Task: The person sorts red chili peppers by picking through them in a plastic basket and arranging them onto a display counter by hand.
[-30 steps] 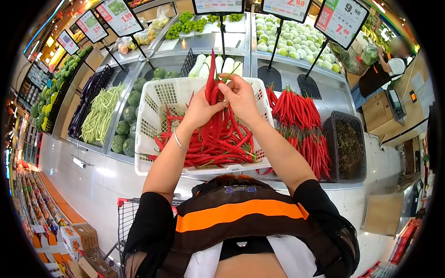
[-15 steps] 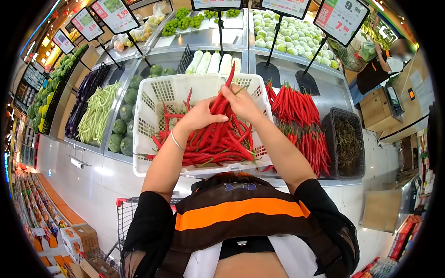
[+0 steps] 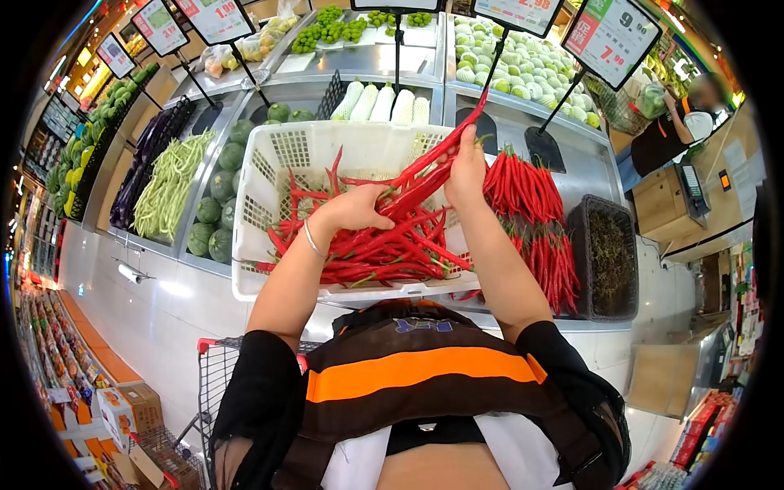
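A white plastic crate [image 3: 265,151] in front of me holds a heap of long red chili peppers [image 3: 384,265]. Above it, a bunch of red chilies [image 3: 425,175] lies slantwise between my hands, tips up to the right. My left hand [image 3: 355,208], with a bracelet on its wrist, is closed round the lower left end of the bunch. Near the crate's right rim, my right hand [image 3: 466,173] grips the upper end, its fingers partly hidden. Right of the crate, rows of red chilies [image 3: 523,192] lie on the metal counter [image 3: 584,175].
Watermelons [image 3: 209,210], green beans [image 3: 171,184] and eggplants [image 3: 151,167] lie to the left. A dark basket [image 3: 608,310] stands at the right. Price signs [image 3: 612,39] rise behind. A shopping cart [image 3: 214,367] is at lower left. Another person [image 3: 657,139] stands at upper right.
The bunch has tilted from near upright to slanting right. My right hand has moved right, away from my left hand, which has shifted slightly. The view has shifted a little.
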The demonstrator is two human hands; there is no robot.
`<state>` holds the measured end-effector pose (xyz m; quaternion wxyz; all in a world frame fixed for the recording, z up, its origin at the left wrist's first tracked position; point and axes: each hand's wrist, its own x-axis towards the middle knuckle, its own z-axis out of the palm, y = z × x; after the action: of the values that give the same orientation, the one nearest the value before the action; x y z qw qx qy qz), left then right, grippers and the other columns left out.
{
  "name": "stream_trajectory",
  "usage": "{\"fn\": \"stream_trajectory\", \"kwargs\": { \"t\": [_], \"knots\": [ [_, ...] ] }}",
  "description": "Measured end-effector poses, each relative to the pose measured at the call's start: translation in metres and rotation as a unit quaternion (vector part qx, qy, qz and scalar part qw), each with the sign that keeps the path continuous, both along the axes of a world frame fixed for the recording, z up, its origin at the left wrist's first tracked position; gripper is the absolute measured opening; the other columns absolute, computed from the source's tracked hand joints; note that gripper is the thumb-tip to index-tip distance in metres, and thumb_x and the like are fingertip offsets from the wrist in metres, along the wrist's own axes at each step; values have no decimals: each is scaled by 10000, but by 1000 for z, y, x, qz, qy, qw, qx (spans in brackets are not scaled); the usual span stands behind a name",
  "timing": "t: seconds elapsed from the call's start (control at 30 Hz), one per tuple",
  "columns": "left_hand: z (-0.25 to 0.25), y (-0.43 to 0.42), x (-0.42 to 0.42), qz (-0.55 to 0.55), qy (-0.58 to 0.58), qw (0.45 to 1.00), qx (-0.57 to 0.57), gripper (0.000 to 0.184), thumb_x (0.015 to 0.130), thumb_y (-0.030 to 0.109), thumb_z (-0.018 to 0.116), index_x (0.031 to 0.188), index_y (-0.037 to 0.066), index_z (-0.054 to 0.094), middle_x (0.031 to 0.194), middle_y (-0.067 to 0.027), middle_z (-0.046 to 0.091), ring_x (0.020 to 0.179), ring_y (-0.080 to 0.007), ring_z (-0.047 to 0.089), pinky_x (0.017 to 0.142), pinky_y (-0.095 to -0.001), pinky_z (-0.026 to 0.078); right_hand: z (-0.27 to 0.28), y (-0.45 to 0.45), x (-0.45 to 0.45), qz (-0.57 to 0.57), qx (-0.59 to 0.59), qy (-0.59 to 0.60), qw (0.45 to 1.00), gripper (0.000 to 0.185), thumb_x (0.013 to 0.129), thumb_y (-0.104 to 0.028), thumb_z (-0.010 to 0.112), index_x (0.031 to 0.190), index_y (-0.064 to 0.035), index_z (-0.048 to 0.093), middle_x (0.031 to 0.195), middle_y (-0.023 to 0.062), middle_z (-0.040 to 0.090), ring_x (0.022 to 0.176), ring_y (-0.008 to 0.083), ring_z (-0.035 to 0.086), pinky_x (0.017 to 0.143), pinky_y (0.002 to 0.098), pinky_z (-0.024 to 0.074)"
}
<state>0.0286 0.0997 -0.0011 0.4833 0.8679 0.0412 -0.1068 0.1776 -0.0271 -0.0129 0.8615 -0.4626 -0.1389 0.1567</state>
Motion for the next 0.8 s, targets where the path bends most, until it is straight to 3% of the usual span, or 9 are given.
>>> {"fn": "stream_trajectory", "kwargs": {
  "t": [0.07, 0.2, 0.33, 0.4, 0.5, 0.6, 0.67, 0.7, 0.8],
  "knots": [
    [-11, 5, 0, -18, 18, 999, 33, 476, 699, 94, 677, 1145, 0, 539, 939, -112, 633, 869, -158, 571, 832, -286, 435, 9, -9, 7, 53, 65, 2, 997, 216, 917, -282, 512, 802, -101, 493, 613, -29, 437, 516, 91, 421, 486, 234, 366],
    [9, 16, -4, 145, -23, 988, 48, 202, 730, 127, 656, 848, -24, 591, 762, -52, 609, 728, -118, 539, 692, -271, 434, 22, -27, 27, -11, 112, -24, 993, 147, 877, -164, 577, 800, -61, 504, 584, -22, 413, 474, 84, 390, 448, 219, 343],
    [18, 36, -6, 318, -146, 930, -116, 168, 774, 146, 655, 871, 20, 602, 748, 15, 563, 659, -82, 492, 607, -259, 420, 46, -50, 29, 15, 189, -61, 980, 97, 857, -133, 596, 812, -70, 538, 606, -21, 466, 480, 68, 407, 446, 204, 325],
    [30, 21, -7, 324, -144, 916, -190, 165, 785, 140, 653, 899, 30, 607, 748, 34, 543, 654, -67, 480, 601, -248, 416, 50, -44, 13, -9, -4, -100, 995, 76, 842, -120, 608, 834, -73, 549, 631, -19, 489, 494, 52, 410, 449, 197, 317],
    [36, -10, 2, 180, -153, 954, -183, 207, 777, 151, 663, 904, -2, 605, 721, 1, 575, 648, -70, 494, 600, -238, 416, 44, -28, -25, 5, -181, -256, 950, 165, 798, -147, 653, 873, -21, 577, 670, -31, 522, 597, 46, 458, 547, 202, 381],
    [31, -25, 0, 140, -176, 963, -149, 223, 766, 132, 674, 932, -2, 610, 754, -4, 594, 679, -73, 511, 611, -245, 424, 54, -29, -49, 115, -152, -274, 943, 167, 787, -110, 643, 917, -13, 605, 671, -42, 510, 610, 40, 444, 540, 201, 363],
    [29, -17, -6, 309, -269, 902, -135, 204, 764, 136, 683, 896, 3, 602, 725, -2, 586, 641, -64, 490, 578, -232, 406, 54, -34, -37, 47, -144, -282, 947, 191, 786, -92, 639, 960, -18, 612, 673, -45, 513, 610, 40, 444, 539, 198, 361],
    [36, -12, -11, 396, -265, 837, -269, 162, 776, 141, 678, 852, 32, 586, 680, 10, 556, 592, -58, 466, 528, -217, 376, 48, -37, -23, 20, -140, -242, 960, 191, 782, -81, 641, 968, -42, 624, 668, -46, 513, 608, 40, 444, 537, 196, 358],
    [29, 23, -25, 392, -288, 645, -590, 123, 801, 166, 662, 813, 103, 557, 668, 24, 524, 571, -74, 475, 479, -198, 359, 47, -49, -5, 4, -189, -244, 951, 199, 759, -95, 665, 951, -55, 631, 695, -45, 537, 601, 40, 449, 561, 187, 383]
  ]
}}
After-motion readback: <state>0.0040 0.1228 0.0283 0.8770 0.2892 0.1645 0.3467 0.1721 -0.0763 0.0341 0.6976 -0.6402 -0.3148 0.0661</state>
